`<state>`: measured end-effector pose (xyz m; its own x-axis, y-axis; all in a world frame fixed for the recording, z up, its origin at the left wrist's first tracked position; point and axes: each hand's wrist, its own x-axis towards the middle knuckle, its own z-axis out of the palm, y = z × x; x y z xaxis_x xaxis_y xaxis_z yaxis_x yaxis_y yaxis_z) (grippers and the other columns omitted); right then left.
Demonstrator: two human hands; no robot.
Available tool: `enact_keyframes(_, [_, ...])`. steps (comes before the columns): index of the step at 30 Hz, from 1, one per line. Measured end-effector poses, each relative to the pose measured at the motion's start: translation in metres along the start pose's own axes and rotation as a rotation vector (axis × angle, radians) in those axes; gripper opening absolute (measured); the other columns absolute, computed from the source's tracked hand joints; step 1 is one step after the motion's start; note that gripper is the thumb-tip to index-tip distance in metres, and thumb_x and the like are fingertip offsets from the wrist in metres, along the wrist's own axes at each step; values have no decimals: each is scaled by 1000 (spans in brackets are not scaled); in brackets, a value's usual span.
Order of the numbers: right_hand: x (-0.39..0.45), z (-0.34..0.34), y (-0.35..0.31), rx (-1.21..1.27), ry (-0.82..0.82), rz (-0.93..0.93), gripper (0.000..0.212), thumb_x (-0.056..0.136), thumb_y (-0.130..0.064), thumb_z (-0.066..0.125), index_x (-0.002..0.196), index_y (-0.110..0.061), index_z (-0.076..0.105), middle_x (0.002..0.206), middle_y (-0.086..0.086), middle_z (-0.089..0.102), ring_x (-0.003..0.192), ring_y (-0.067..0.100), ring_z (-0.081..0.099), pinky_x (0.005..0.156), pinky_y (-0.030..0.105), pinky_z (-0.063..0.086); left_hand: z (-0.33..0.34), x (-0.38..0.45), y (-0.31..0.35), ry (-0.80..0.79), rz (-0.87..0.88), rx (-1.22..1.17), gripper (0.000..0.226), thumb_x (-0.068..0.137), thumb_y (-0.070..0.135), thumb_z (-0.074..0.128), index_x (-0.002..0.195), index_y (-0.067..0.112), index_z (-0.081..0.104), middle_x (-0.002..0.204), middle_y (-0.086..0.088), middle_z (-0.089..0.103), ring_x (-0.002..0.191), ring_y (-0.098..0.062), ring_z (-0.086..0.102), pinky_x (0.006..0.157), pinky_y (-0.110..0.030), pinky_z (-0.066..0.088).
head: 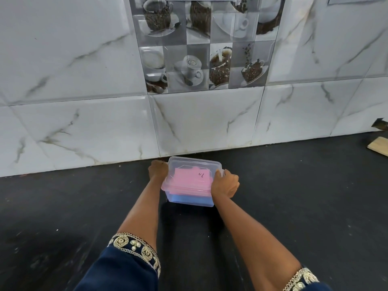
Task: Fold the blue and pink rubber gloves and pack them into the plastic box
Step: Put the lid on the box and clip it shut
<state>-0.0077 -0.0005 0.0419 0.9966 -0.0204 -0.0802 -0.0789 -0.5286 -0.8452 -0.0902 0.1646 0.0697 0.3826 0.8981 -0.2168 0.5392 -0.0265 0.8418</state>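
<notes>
Both gloves seen folded inside plastic box: pink glove stacked on blue glove. Lid set on top. Box gripped at sides by left hand and right hand on dark counter, near tiled wall. Packing judged done; lid seating perhaps left.

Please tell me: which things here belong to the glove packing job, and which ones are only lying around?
Part of the job:
- plastic box, lid on, gripped by left hand and right hand
- pink glove, on top inside
- blue glove, underneath

Just lying about:
- wooden board, far right on the dark counter
</notes>
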Motion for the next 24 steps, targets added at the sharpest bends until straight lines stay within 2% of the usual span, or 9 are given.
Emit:
enact_keyframes(2, [-3,2,-3,42,5,7,31,96,-23,55,119,-6,65,123,17,53,112,33,50,96,41,45,5,-4,-2,26,25,45,30,95,18,46,81,-2,64,110,-25,67,108,-37,61,81,-32,45])
enact_keyframes(4, [-3,2,-4,59,10,6,30,95,-21,56,119,-5,65,122,17,53,111,32,51,97,41,45,5,-6,-3,57,30,132,39,96,29,47,99,-4,69,118,-21,62,119,-36,51,94,-40,46])
enact_keyframes(6, [-3,1,-4,61,1,0,31,96,-20,56,122,-6,63,123,17,53,110,32,51,97,41,45,4,-5,-5,65,10,181,40,94,34,48,108,2,70,123,-17,60,120,-35,50,98,-43,47])
enact_keyframes(9, [-2,3,-5,98,-21,14,35,97,-21,53,129,-8,58,125,18,52,112,32,53,95,42,47,2,-7,-7,48,-25,128,28,91,32,55,98,11,73,112,-13,69,104,-33,64,87,-33,49])
enact_keyframes(11, [0,3,-8,127,-37,24,35,97,-20,53,130,-8,57,124,18,54,110,32,56,89,41,49,2,-8,-9,59,-38,125,27,89,32,58,98,13,74,109,-12,71,100,-32,66,86,-34,51])
enact_keyframes(14, [7,3,-12,147,-47,24,32,96,-18,55,125,-5,58,123,18,58,109,32,59,86,38,49,0,-7,-9,74,-75,106,31,85,37,65,97,10,73,106,-13,72,98,-32,68,83,-36,53])
enact_keyframes(18, [16,3,-14,165,-39,16,30,95,-17,56,121,-4,62,119,17,64,108,32,62,86,38,50,-5,-1,-11,67,-169,45,42,75,43,76,81,5,60,101,-16,71,87,-32,70,75,-36,59])
enact_keyframes(20, [19,4,-14,187,-32,27,29,95,-20,55,118,-5,65,115,16,67,104,31,64,85,38,52,-6,3,-13,38,-208,-10,44,73,40,79,88,1,64,99,-16,72,83,-31,71,76,-39,61])
enact_keyframes(24, [28,2,-14,238,-30,76,25,93,-23,59,102,-4,72,99,14,72,91,30,68,76,34,53,-4,7,-16,6,-233,-104,44,71,32,81,101,3,68,102,-15,71,89,-30,71,81,-43,61])
